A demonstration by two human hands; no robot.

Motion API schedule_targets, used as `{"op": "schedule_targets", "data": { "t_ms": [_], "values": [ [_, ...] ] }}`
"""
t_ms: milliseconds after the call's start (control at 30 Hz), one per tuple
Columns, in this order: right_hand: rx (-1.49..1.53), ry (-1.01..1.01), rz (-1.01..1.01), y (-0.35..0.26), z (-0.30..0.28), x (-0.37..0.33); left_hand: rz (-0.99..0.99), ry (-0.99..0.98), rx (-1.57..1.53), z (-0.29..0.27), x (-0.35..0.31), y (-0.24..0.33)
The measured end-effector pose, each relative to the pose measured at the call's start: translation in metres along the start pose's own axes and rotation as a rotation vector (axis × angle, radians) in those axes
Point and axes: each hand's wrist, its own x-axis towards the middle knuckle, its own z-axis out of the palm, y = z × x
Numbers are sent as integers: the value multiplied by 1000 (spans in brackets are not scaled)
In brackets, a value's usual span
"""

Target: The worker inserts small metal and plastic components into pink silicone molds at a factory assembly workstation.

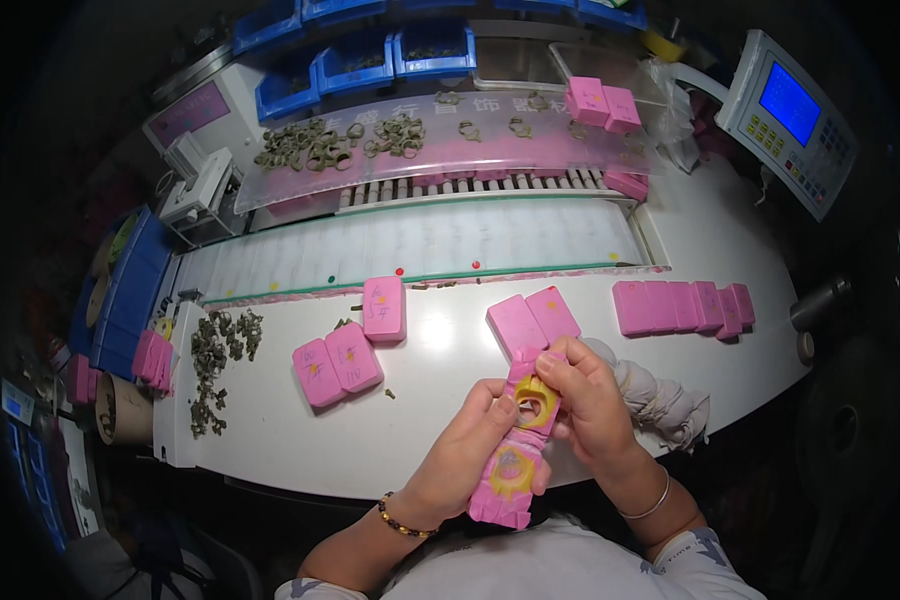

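Observation:
Near the front edge of the white table I hold a pink rubber mould [511,496] in both hands. It is spread open lengthwise, with yellow ring-shaped areas on its inner faces. My left hand [457,440] grips its left side, the thumb resting beside the upper hollow. My right hand [592,398] pinches the upper right part between thumb and fingers. Whether a piece sits in the hollow is hard to make out. Just beyond my hands lie two pink mould blocks [513,326] side by side. Three more marked blocks [353,357] are to the left.
Dark greenish small pieces [210,385] lie at the table's left. A row of pink blocks [670,307] and a crumpled cloth [660,400] are right. Behind are a white belt [410,240], a clear shelf [440,150] with ring-shaped pieces, blue bins [355,62] and a control panel [790,120].

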Motion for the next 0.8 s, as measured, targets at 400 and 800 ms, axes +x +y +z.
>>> {"op": "schedule_targets", "data": {
  "t_ms": [400,800],
  "values": [
    [39,25,-35,1,3,-5,64,-91,64,-4,0,-2],
    [105,-18,-14,3,1,-7,78,-151,-84,-6,1,-12]
  ]
}}
